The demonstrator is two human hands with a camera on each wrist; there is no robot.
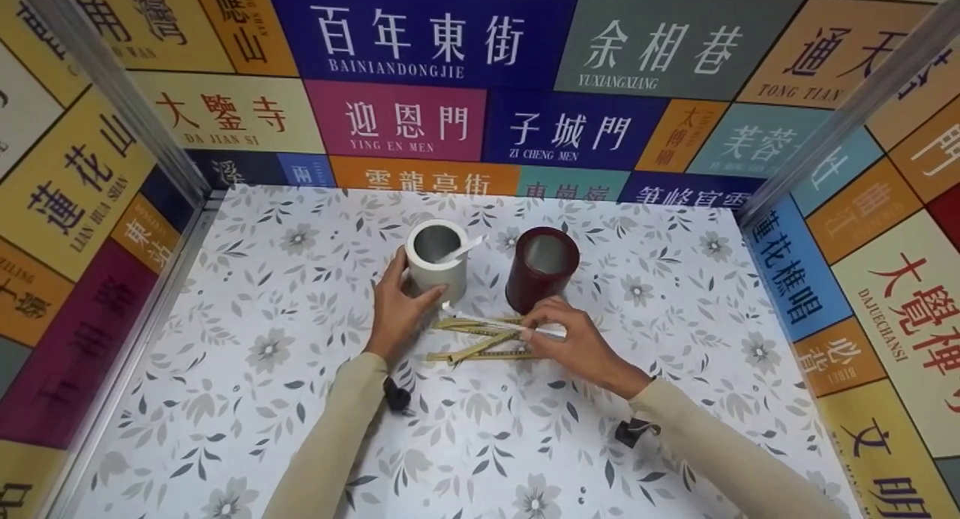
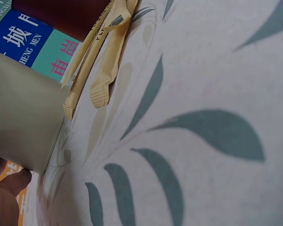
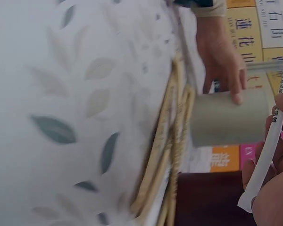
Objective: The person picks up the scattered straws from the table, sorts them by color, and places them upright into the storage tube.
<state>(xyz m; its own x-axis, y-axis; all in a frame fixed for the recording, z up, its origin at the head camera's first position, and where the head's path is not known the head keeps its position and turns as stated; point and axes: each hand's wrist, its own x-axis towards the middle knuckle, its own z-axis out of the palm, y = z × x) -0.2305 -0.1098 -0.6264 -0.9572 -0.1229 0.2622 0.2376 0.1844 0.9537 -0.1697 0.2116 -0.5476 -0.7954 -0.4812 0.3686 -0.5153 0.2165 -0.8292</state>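
My left hand (image 1: 399,303) grips the side of a cream-white cylindrical cup (image 1: 454,285), thumb at its front. A white stick (image 1: 471,245) leans inside that cup and sticks out over the rim. In my right hand (image 1: 581,343), finger and thumb pinch a slim white paper-wrapped stick (image 3: 268,157) with small dark print. It is held over a loose pile of several tan paper-wrapped sticks (image 1: 484,348) lying crosswise on the table. Another white stick (image 3: 156,205) shows among the tan ones in the right wrist view. A dark red cup (image 1: 523,279) stands just behind my right hand.
The table (image 1: 300,429) has a white covering with grey leaves and flowers. Panels with coloured blocks of lettering (image 1: 405,43) rise behind it and at both sides, with metal corner posts (image 1: 832,106). Black wrist straps (image 1: 396,395) sit at both cuffs.
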